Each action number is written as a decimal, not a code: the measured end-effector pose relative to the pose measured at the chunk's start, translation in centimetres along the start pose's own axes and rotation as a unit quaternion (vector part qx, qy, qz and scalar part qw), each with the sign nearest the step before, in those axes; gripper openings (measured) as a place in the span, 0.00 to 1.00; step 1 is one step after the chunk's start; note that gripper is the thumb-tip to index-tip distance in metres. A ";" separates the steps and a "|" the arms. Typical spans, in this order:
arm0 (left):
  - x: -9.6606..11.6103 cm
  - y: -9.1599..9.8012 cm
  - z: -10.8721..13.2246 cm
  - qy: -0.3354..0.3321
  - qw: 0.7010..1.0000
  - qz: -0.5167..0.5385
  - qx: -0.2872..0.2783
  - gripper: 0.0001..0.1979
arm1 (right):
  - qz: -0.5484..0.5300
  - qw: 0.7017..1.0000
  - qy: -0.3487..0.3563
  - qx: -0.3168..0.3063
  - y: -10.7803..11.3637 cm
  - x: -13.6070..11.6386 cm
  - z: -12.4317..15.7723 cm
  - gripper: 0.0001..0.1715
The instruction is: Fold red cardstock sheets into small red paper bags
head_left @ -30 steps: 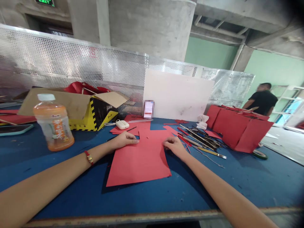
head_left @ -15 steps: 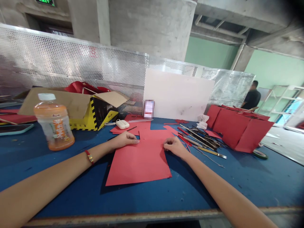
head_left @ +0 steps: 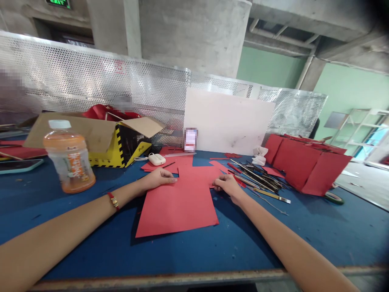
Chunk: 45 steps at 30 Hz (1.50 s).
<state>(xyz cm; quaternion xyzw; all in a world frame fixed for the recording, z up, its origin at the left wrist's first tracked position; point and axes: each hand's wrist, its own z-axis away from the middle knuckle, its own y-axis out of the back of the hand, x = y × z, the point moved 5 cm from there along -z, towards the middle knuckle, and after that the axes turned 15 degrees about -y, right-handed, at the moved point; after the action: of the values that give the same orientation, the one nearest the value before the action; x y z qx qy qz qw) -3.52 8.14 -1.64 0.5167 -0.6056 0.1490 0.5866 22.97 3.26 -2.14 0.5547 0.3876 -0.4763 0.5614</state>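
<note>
Evidently, the left hand (head_left: 158, 180) has its grip pinching the red paper (head_left: 179, 207), behind the middle of the tabletop's (head_left: 243, 253) front edge; whether the right hand (head_left: 228, 187) grasps it, I cannot tell. Uneven pulling could crease it.

Blurred phone screen (head_left: 191, 140), clipped exit sign (head_left: 57, 3)
The display is unreadable; the view's top edge cuts the sign; the left hand (head_left: 162, 178) hides part of the red sheet (head_left: 179, 207).
</note>
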 end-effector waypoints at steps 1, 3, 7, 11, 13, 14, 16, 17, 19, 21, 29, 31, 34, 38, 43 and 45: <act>0.0 0.0 0.0 0.006 1.000 0.006 0.000 0.15 | -0.005 1.000 -0.004 -0.004 0.0 -0.1 0.0 0.07; 0.1 0.0 0.1 0.013 1.000 0.015 -0.002 0.15 | -0.008 1.000 -0.007 -0.016 -0.1 -0.2 0.2 0.06; -0.2 -0.1 0.1 0.018 0.999 0.023 -0.015 0.16 | 0.000 0.999 -0.004 -0.035 -0.3 -0.2 0.4 0.08; -0.3 -0.1 0.0 0.017 0.999 0.019 -0.028 0.16 | 0.020 0.999 0.013 -0.047 -0.8 -0.1 0.5 0.08; -0.4 -0.1 0.0 0.021 0.999 0.021 -0.028 0.16 | 0.031 0.998 0.022 -0.051 -1.0 0.0 0.5 0.07; -0.5 -0.2 0.0 0.023 0.999 0.022 -0.028 0.16 | 0.036 0.998 0.025 -0.052 -1.1 0.0 0.5 0.07; -0.5 -0.2 0.0 0.020 0.999 0.018 -0.030 0.17 | 0.044 0.997 0.031 -0.052 -1.1 0.0 0.5 0.06; -0.6 -0.2 0.0 0.017 0.999 0.014 -0.031 0.18 | 0.047 0.997 0.034 -0.052 -1.2 0.0 0.4 0.06; -0.7 -0.2 -0.1 0.010 0.999 0.003 -0.035 0.18 | 0.055 0.996 0.041 -0.052 -1.2 0.1 0.3 0.06; -0.7 -0.2 -0.2 0.002 0.999 -0.006 -0.039 0.19 | 0.062 0.996 0.047 -0.053 -1.2 0.2 0.2 0.06; -0.4 -0.4 -0.1 -0.001 0.999 -0.004 -0.041 0.19 | 0.082 0.994 0.059 -0.046 -1.2 0.3 -0.1 0.07; -0.4 -0.4 -0.1 -0.004 0.999 -0.004 -0.041 0.18 | 0.081 0.994 0.056 -0.041 -1.2 0.2 0.0 0.06; -0.4 -0.4 -0.1 -0.009 0.999 -0.005 -0.039 0.18 | 0.074 0.996 0.047 -0.028 -1.2 0.2 0.1 0.06; -0.2 -0.6 -0.1 -0.010 1.000 -0.002 -0.029 0.17 | 0.056 0.998 0.025 0.002 -1.2 0.1 0.2 0.08; 0.1 0.0 0.0 -0.001 1.000 0.006 0.030 0.15 | 0.006 0.998 0.005 0.060 0.7 0.2 -0.3 0.08; 0.2 0.6 0.1 0.013 0.997 0.014 0.069 0.15 | -0.021 0.995 0.000 0.093 2.2 0.2 -0.5 0.08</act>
<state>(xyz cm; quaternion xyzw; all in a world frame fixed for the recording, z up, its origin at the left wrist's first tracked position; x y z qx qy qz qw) -4.02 8.28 -1.21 0.5453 -0.5932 0.2058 0.5554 25.19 3.63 -1.79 0.5959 0.3536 -0.5220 0.4974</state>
